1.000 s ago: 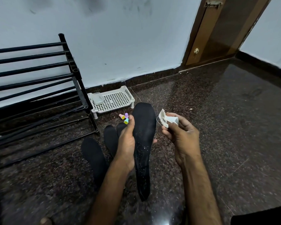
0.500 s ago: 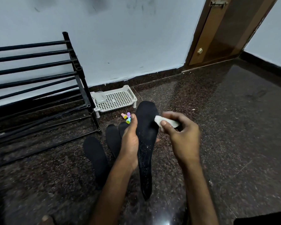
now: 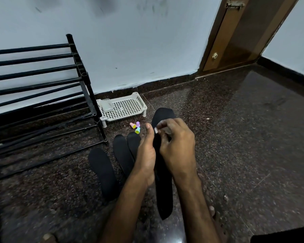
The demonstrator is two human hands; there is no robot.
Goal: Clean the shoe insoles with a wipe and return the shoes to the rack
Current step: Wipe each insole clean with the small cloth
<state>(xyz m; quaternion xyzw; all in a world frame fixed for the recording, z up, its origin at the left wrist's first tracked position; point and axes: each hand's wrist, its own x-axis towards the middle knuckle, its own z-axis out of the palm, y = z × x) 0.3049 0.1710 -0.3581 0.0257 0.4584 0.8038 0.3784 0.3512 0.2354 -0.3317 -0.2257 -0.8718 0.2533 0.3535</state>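
Black insole (image 3: 163, 190) gripped by left hand (image 3: 146, 155); right hand (image 3: 178, 148) pinches white wipe (image 3: 155, 130) against it.

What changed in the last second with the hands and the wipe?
The right hand carried the wipe leftward from beside the insole to over its upper part. The left hand still holds that insole; the three floor insoles, white tray and rack stayed put.

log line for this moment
left hand grips long black insole | right hand pinches white wipe on it | three more black insoles on dark floor
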